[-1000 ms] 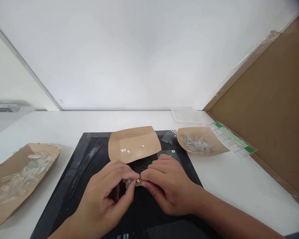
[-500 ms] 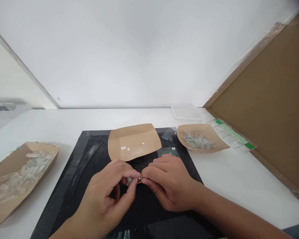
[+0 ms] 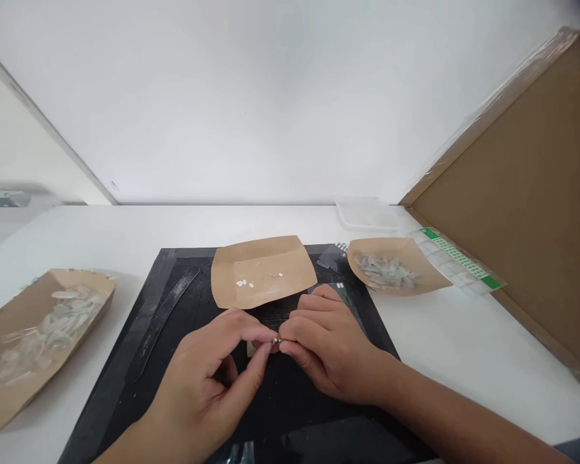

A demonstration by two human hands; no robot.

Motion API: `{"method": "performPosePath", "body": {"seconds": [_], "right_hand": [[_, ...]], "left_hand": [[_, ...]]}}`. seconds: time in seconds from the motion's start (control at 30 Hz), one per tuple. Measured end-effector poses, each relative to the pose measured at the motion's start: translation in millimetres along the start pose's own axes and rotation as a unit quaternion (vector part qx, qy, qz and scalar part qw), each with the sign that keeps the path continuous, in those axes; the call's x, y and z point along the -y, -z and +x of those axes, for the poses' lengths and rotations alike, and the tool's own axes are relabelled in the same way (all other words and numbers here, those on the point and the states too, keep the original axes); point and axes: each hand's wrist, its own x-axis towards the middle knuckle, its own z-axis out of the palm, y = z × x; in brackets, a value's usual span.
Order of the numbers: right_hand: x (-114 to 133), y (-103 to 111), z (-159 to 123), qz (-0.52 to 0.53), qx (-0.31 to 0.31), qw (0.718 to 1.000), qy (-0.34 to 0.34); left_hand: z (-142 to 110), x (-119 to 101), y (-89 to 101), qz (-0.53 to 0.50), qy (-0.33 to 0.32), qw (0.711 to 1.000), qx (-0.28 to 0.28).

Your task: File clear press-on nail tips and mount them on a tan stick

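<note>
My left hand and my right hand meet fingertip to fingertip above a black mat. Between the pinched thumbs and forefingers is a tiny shiny metallic piece, too small to name and mostly covered. Both hands have closed fingers at it. A small pale piece shows behind the left fingers; whether it is joined to the metallic one I cannot tell. Just beyond the hands, a brown paper tray holds several small white bits.
At the left stands a brown paper tray of clear plastic strips. Another paper tray with similar pieces sits right, beside a green-labelled clear organizer. A dark curved strip lies on the mat. A cardboard panel borders the right.
The fingertips and the metallic piece have shifted slightly right and up in view. The right fingertips sit a little further from the left ones, showing more of the piece. The camera view has moved slightly.
</note>
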Motion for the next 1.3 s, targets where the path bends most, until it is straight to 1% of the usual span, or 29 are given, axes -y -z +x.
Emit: {"method": "performPosePath", "body": {"seconds": [0.2, 0.43, 0.57, 0.67, 0.87, 1.07, 1.2, 1.3], "right_hand": [[-0.1, -0.5, -1.1, -0.001, -0.028, 1.000, -0.005], [0.7, -1.2, 0.3, 0.015, -0.017, 1.000, -0.006], [1.7, -2.1, -0.1, 0.035, -0.023, 0.999, -0.009], [2.3, -3.1, -0.7, 0.061, -0.018, 0.998, -0.022], [4.8, -5.6, -0.3, 0.105, -0.009, 0.994, -0.040], [7.9, -4.7, 1.7, 0.085, 0.013, 0.995, -0.054], [9.2, -2.8, 2.7, 0.057, 0.034, 0.996, -0.057], [10.1, -2.4, 3.2, 0.044, 0.038, 0.997, -0.058]], "left_hand": [[-0.6, -1.3, -1.6, -0.018, 0.012, 1.000, -0.003], [-2.2, -0.8, -3.3, -0.016, 0.006, 1.000, -0.023], [-4.7, 0.0, -3.3, -0.016, 0.005, 0.999, -0.037], [-5.6, -0.1, -3.3, -0.019, -0.006, 0.999, -0.041], [-6.1, -2.8, -3.4, -0.021, 0.003, 0.999, -0.040], [-4.5, -3.6, -3.2, -0.026, 0.018, 0.999, -0.042], [-3.4, -1.2, -4.9, -0.023, 0.027, 0.999, -0.023], [-3.3, 0.0, -6.2, -0.020, 0.034, 0.999, -0.015]]}}
